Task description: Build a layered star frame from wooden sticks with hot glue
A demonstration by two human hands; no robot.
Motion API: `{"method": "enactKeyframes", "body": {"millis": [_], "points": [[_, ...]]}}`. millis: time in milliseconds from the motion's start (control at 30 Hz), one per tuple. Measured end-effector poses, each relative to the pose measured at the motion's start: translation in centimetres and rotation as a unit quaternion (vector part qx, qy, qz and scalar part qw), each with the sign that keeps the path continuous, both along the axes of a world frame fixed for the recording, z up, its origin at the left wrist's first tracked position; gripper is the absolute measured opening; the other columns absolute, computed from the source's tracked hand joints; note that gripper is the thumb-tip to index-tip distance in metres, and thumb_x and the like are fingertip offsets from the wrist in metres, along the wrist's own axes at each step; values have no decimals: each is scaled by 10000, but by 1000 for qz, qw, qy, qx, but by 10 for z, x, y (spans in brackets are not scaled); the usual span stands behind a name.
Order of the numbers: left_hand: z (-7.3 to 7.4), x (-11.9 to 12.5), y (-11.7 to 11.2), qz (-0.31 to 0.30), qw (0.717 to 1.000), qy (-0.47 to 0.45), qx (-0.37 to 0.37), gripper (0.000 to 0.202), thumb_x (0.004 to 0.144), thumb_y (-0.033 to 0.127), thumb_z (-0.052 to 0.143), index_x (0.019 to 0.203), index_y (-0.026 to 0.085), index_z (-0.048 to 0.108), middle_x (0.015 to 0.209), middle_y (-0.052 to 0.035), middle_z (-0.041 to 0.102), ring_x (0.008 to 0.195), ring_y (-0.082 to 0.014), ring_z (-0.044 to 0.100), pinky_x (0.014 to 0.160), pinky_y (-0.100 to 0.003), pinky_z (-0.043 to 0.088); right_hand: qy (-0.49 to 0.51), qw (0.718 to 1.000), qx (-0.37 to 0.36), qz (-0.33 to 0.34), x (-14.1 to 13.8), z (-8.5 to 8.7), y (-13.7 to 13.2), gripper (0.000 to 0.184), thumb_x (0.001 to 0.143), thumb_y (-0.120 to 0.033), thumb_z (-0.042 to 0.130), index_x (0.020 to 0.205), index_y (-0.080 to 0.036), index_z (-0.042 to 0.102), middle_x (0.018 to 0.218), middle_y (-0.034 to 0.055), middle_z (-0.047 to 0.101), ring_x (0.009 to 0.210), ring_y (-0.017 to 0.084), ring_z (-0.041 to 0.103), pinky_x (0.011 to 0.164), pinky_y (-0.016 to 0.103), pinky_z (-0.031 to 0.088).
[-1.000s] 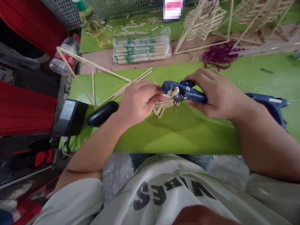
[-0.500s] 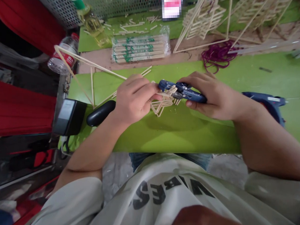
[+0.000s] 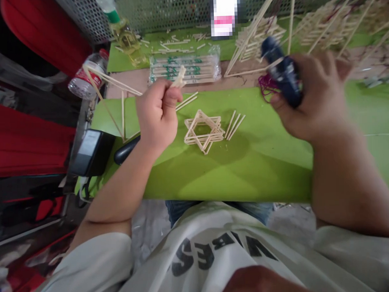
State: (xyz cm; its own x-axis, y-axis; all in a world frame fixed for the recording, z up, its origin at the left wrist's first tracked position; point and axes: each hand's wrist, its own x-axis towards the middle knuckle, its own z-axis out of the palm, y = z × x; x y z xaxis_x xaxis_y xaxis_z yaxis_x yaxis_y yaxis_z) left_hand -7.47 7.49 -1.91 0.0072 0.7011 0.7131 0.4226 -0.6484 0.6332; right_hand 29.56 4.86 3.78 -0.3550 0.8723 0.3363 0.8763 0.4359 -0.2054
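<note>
My left hand [image 3: 158, 115] is closed around a small bunch of short wooden sticks [image 3: 179, 76], whose ends poke up past the thumb. Raised at the right, my right hand [image 3: 320, 94] grips blue cutting pliers [image 3: 283, 74], blurred by motion. Between the hands, a star-shaped frame of stacked wooden sticks [image 3: 203, 137] lies on the green tabletop [image 3: 227, 179]. Just right of the star are several loose cut sticks [image 3: 234, 125]. Two thin sticks [image 3: 186, 101] lie beyond my left hand.
A bottle of yellow liquid [image 3: 127, 39] and a bagged pack of sticks [image 3: 185, 69] stand behind. Purple cord [image 3: 267, 86] and stick structures [image 3: 257, 37] are at the back right. A black adapter [image 3: 92, 151] and a triangular stick frame [image 3: 123, 116] are left.
My hands have separated: the left rose leftward with the short sticks, and the right lifted up and right with the pliers. The star and loose sticks are now uncovered.
</note>
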Motion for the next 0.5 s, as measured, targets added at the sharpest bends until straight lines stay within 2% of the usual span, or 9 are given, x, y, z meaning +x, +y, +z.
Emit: {"method": "enactKeyframes", "body": {"millis": [33,100,167,267,333,433,500], "points": [[2,9,-6,-35,999,-19,-37,655,1162,829,513,856,257,605,703,6,466,660,-160,571,652,-335,504,-10,1000,1,7,-7,-1,-3,645,1150,-609,520,1725,-322,466,1572,239,648,1518,523,617,1289,788,463],[8,24,-19,-124,981,-51,-139,679,1104,860,627,807,253,567,662,34,389,558,-117,429,548,-305,404,-30,999,35,5,-22,-7,-10,701,1119,-571,583,1724,-238,466,1552,255,628,1488,527,634,1275,814,457],[15,35,-32,-176,960,-77,-205,643,1011,849,795,825,256,631,634,59,352,523,-94,350,495,-291,334,-59,997,46,-5,-33,-17,-16,769,1077,-530,664,1731,-177,467,1528,269,615,1472,529,634,1270,805,463],[20,42,-47,-144,958,-81,-233,523,916,742,957,890,268,737,617,87,263,500,-76,238,457,-289,225,-84,994,63,-25,-45,-28,-24,800,1016,-418,722,1736,-167,480,1489,264,624,1414,515,655,1266,803,467],[21,44,-53,-104,964,-68,-234,410,929,612,982,881,268,763,617,89,233,501,-73,195,462,-296,174,-94,991,83,-43,-50,-31,-29,798,983,-335,709,1735,-183,491,1468,251,637,1378,511,666,1263,833,447],[18,48,-58,-47,976,-49,-207,304,961,457,956,830,257,769,594,83,266,500,-77,221,467,-302,167,-91,989,99,-55,-56,-30,-34,795,959,-279,698,1729,-213,510,1448,242,641,1373,527,650,1227,835,455],[16,50,-59,-9,983,-27,-182,345,971,426,942,770,243,729,576,75,334,504,-82,272,467,-303,194,-74,993,83,-47,-57,-29,-36,807,963,-280,711,1741,-241,499,1463,247,627,1394,549,623,1172,792,505]]}}
